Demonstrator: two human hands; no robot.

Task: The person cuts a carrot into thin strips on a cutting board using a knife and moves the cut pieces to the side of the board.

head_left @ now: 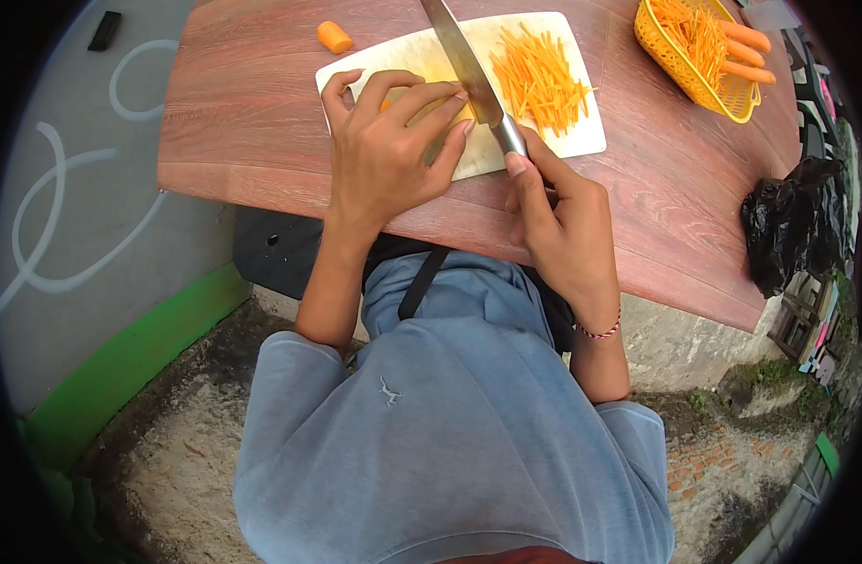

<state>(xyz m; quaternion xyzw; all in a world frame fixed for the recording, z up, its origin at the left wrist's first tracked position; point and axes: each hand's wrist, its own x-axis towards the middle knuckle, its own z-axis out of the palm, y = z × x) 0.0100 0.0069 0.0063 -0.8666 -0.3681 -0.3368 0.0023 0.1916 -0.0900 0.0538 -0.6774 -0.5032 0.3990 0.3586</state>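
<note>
A white cutting board (581, 141) lies on the wooden table. My right hand (564, 211) is closed around the handle of a kitchen knife (466, 68), whose blade slants across the board, pointing away from me. Just left of the blade, my left hand (388, 141) presses down with bent fingers. Bits of orange carrot (466, 111) show between and under those fingers; most of the carrot is hidden. To the right of the blade sits a pile of thin carrot strips (541, 83). A short carrot chunk (335, 37) rests on the table beyond the board's left corner.
A yellow plastic basket (671, 58) at the table's far right holds carrot strips and several peeled carrots (746, 54). A black plastic bag (796, 226) hangs by the table's right edge. A grey wall (83, 235) with a green base stands at left.
</note>
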